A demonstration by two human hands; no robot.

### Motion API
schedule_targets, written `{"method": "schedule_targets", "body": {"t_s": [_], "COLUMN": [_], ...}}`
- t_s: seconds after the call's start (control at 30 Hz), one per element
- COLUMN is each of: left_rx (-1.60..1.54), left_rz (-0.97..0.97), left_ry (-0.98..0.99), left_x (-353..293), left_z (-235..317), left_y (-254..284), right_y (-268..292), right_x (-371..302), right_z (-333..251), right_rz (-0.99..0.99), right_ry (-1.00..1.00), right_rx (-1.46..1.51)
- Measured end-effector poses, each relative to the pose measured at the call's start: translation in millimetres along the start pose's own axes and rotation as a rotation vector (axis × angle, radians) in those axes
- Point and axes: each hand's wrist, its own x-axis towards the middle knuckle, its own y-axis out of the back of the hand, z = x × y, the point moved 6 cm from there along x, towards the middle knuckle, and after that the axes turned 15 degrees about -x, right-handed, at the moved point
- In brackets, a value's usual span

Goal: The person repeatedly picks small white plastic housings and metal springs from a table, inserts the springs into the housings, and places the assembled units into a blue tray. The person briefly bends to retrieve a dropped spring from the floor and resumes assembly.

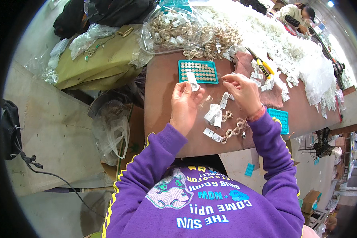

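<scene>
In my left hand (185,101), closed by thumb and fingers, is a small white plastic case (192,80), held upright in front of a teal tray (199,82). Rows of round silver button cells (197,71) fill the tray's pockets. My right hand (244,93) hovers to the right of the tray, thumb and fingertips pinched together. Whatever is between them is too small to make out. Below the hands lie several white cases (214,114) with coils of thin copper-coloured wire (234,130).
Yellow-and-black pliers (264,67) rest on a pink cloth (274,93). A large heap of white cases and wires (277,45) covers the far right. Bagged wire coils (168,33) stand at the back. Another teal tray (279,119) lies by my right forearm. A person (297,16) works far right.
</scene>
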Motion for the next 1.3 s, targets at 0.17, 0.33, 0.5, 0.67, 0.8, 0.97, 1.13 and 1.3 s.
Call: {"method": "schedule_targets", "body": {"t_s": [0.17, 0.33, 0.5, 0.67, 0.8, 0.97, 1.13, 1.3], "left_rx": [0.082, 0.107, 0.084, 0.031, 0.017, 0.012, 0.020, 0.061], "left_rz": [0.115, 0.140, 0.136, 0.117, 0.080, 0.042, 0.053, 0.032], "left_ry": [0.027, 0.069, 0.084, 0.089, 0.121, 0.131, 0.131, 0.118], "left_x": [11.6, 9.9, 11.7, 16.3, 17.8, 19.0, 17.8, 17.3], "left_z": [-1.0, -0.3, 1.0, -0.7, -2.5, -1.0, -2.1, 0.1], "left_y": [17.1, 13.8, 13.3, 17.1, 17.7, 18.6, 18.9, 15.5], "right_y": [-43.9, -74.5, -82.3, -81.6, -88.2, -101.8, -93.9, -41.5], "right_x": [45.8, 68.6, 74.1, 86.1, 99.9, 104.0, 105.2, 83.3], "right_z": [30.3, 46.3, 52.6, 52.2, 41.3, 43.1, 36.3, -3.5], "right_rz": [0.043, -0.028, -0.077, -0.084, -0.080, -0.179, -0.180, -0.042], "right_ry": [0.186, 0.210, 0.118, 0.103, 0.234, 0.266, 0.271, 0.209], "right_rx": [-0.280, -0.329, -0.272, -0.141, -0.188, -0.244, -0.290, 0.036]}}
